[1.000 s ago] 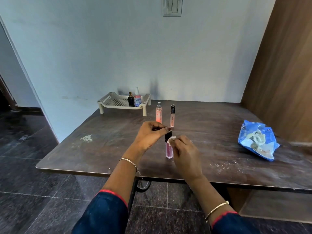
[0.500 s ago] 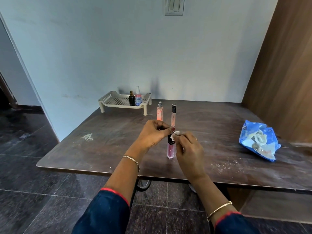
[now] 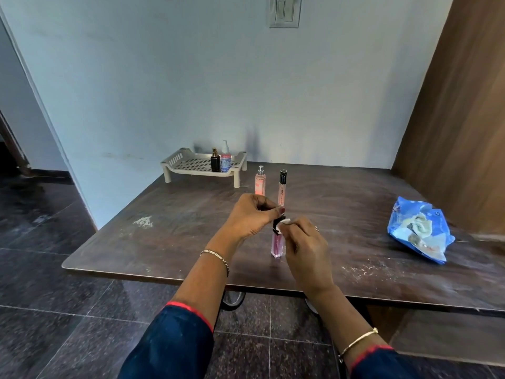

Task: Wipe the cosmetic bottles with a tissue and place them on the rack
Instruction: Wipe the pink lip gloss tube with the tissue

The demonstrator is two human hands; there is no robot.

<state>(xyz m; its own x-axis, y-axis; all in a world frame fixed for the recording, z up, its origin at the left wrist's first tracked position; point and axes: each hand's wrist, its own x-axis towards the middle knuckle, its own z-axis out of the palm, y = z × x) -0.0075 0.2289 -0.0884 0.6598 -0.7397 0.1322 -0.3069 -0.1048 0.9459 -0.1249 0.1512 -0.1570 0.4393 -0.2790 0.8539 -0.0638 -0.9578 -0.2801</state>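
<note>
Dark wood table (image 3: 169, 236), scuffed and dusty, set against a pale blue wall (image 3: 164, 77); switch plate (image 3: 285, 10) high at 12 o'clock, wood panel (image 3: 459, 119) at 3 o'clock, dark tiled floor (image 3: 54, 296) below. Pink tube (image 3: 277, 244) stands upright near the front edge, mid-table, black cap up, base on the top as far as I can tell. Left hand (image 3: 251, 218) comes in from 9 o'clock of the tube, thumb and fingers pinching the cap's top. Right hand (image 3: 306, 244) sits at 4 o'clock of the tube, fingers curled, pinching a white tissue (image 3: 284, 222) against the cap's right side; only a small fold of it shows. Rack (image 3: 175, 161), beige and perforated on short legs, is at 11 o'clock of the hands, at the table's far-left corner by the wall. On its right end are a black bottle (image 3: 215, 162) and a pump bottle (image 3: 225, 158), upright, just beside each other; touching or not, can't tell. At 12 o'clock, between rack and hands, are a pink spray bottle (image 3: 260, 184) and a slim tube (image 3: 282, 190) with black cap, both upright on the table, side by side, apart. Left knuckles overlap the spray bottle's base in view; contact unclear. Blue packet (image 3: 418, 233) lies crumpled at 3 o'clock, well apart from the hands, near the panel. Thin bracelet (image 3: 216, 254) on each wrist, dark blue sleeves (image 3: 175, 343) with red trim.
</note>
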